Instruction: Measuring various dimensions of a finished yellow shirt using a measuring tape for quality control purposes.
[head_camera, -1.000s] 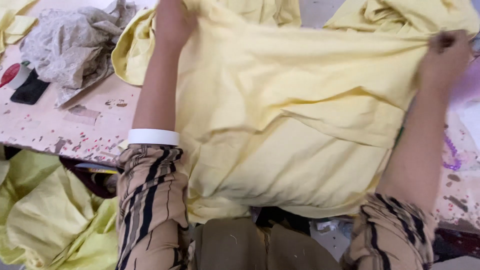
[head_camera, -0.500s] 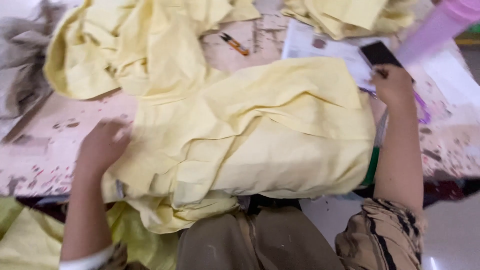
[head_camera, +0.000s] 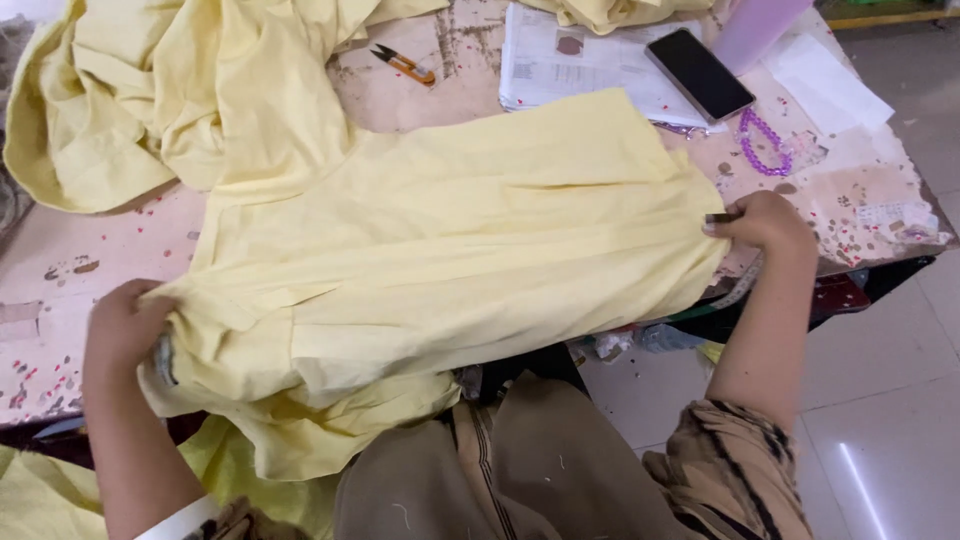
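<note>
From the head view, a pale yellow garment lies spread across the stained tabletop, its near edge hanging over the front toward the person's lap. The left hand is closed on a bunched fold at the garment's left end, at the tabletop's front edge. The right hand pinches the garment's right edge between thumb and fingers, so the cloth stretches between the two hands. Beyond it lie more yellow cloth, small orange-handled snips, papers with a dark phone on them, and a purple bead string. No containers with contents are visible.
</note>
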